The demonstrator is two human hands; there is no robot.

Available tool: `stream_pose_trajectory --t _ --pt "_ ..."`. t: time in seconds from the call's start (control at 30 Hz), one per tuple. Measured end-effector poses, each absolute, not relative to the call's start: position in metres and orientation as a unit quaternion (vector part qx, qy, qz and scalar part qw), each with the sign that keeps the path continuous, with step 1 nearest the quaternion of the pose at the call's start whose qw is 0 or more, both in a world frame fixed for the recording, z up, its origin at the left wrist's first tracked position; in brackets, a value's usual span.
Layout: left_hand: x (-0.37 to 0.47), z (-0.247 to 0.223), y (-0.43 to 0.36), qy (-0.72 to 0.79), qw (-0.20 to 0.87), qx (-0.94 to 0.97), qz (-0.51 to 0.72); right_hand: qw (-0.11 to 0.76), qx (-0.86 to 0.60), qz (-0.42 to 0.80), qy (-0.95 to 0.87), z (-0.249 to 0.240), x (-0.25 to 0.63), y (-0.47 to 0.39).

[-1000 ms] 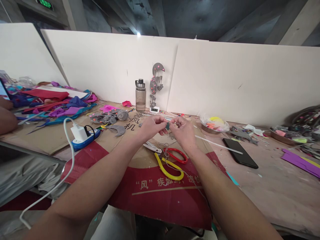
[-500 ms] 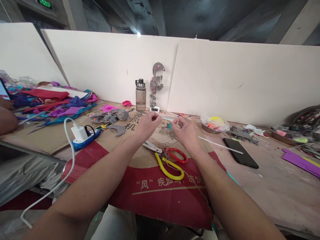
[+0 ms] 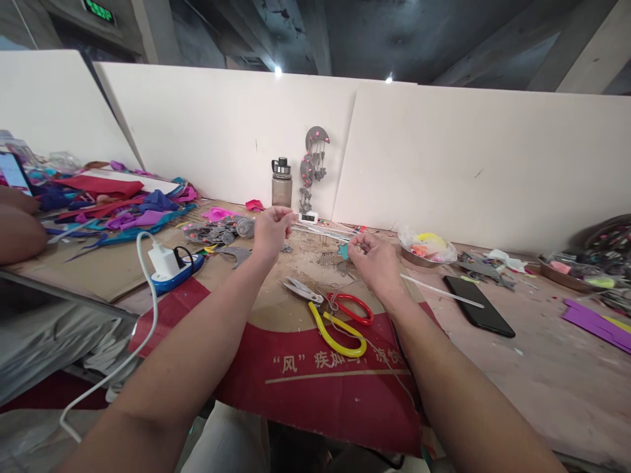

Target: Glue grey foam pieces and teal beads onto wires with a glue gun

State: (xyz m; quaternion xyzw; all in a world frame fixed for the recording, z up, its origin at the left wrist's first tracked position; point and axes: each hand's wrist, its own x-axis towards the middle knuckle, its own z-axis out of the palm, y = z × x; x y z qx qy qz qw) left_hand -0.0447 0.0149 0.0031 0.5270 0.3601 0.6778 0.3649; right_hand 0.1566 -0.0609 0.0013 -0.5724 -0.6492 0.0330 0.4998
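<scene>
My left hand [image 3: 274, 230] is raised over the cardboard [image 3: 290, 315], its fingers pinched on something too small to make out. My right hand [image 3: 371, 257] is closed too, its fingertips at a small teal star [image 3: 343, 251]. Thin white strips [image 3: 325, 232] lie behind and between the hands. Below them, scissors [image 3: 340, 315] with one red and one yellow handle rest on the cardboard, with loose grey thread across them. A row of pins [image 3: 326, 259] sits left of my right hand.
At the back stand a bottle [image 3: 281, 184] and a small clock [image 3: 308, 217]. A phone [image 3: 478, 306] and a bowl [image 3: 428, 257] are on the right. Felt scraps [image 3: 103, 190], a power strip [image 3: 180, 274] and another person's arm [image 3: 20, 226] are on the left.
My left hand has moved left and slightly up, away from my right hand. The view has shifted slightly, and my right hand still holds its pinch near the star.
</scene>
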Motion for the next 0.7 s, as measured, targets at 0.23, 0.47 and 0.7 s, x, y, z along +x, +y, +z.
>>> stream_pose_trajectory --t 0.23,0.47,0.7 --pt "-0.027 0.002 -0.005 0.375 0.340 0.707 0.494 0.467 -0.589 0.033 -0.658 0.004 0.153 -0.064" --pt "-0.016 0.000 -0.016 0.339 0.310 0.799 0.389 0.413 -0.577 -0.025 -0.704 -0.001 0.149 -0.066" --pt "-0.013 0.002 -0.026 0.357 0.337 0.784 0.380 0.369 -0.568 -0.074 -0.732 -0.005 0.147 -0.068"
